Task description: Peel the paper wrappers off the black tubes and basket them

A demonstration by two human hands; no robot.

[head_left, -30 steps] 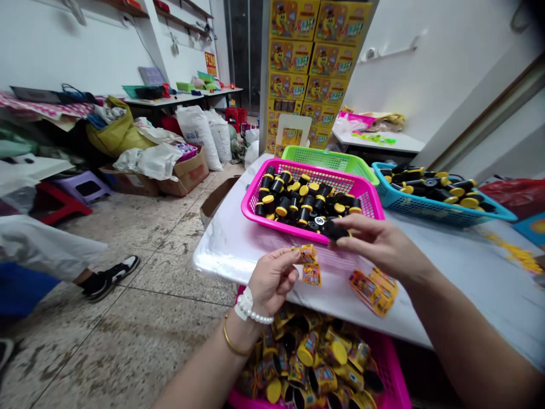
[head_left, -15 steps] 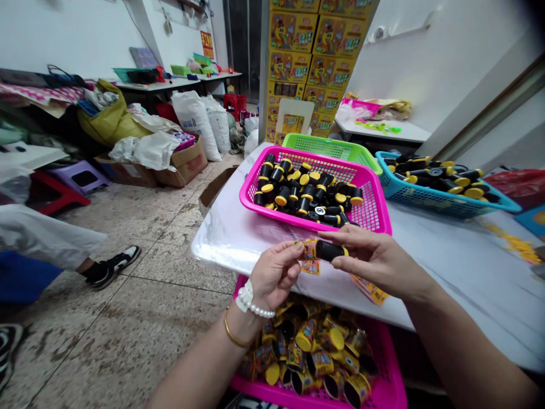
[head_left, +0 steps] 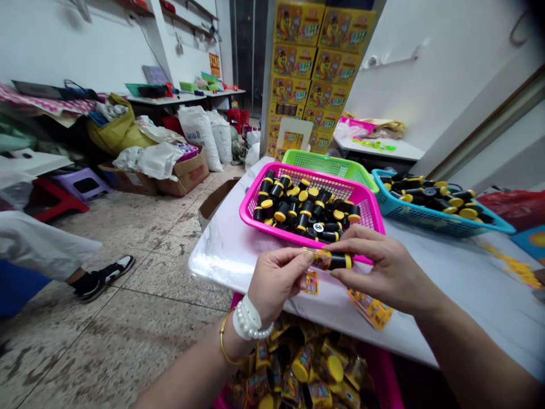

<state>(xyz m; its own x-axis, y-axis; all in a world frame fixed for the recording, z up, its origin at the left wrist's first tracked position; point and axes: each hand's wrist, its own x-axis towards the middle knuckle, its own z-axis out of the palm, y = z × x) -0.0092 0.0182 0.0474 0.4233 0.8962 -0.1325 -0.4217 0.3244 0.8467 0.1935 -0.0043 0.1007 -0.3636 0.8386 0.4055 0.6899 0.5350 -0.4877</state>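
My right hand [head_left: 383, 271] pinches a small black tube with a yellow cap [head_left: 338, 261], held level just in front of a pink basket [head_left: 374, 213]. My left hand [head_left: 276, 278] grips the tube's other end, where a yellow printed label [head_left: 318, 257] partly wraps it. That basket is full of several bare black tubes [head_left: 304, 207]. A loose label [head_left: 311, 282] and a small stack of labels [head_left: 372, 308] lie on the white table [head_left: 460, 284] under my hands. Below the table edge, a second pink basket [head_left: 383, 380] holds several labelled tubes [head_left: 306, 363].
A green basket [head_left: 327, 163] and a blue basket [head_left: 430, 213] with more black tubes stand behind. Yellow cartons [head_left: 315, 74] are stacked at the back. On the left floor are a person's leg and shoe [head_left: 100, 275], stools, bags and a cardboard box [head_left: 187, 173].
My right hand lifted a black tube from the pink basket and brought it to my left hand. The label held by my left hand now wraps part of the tube.
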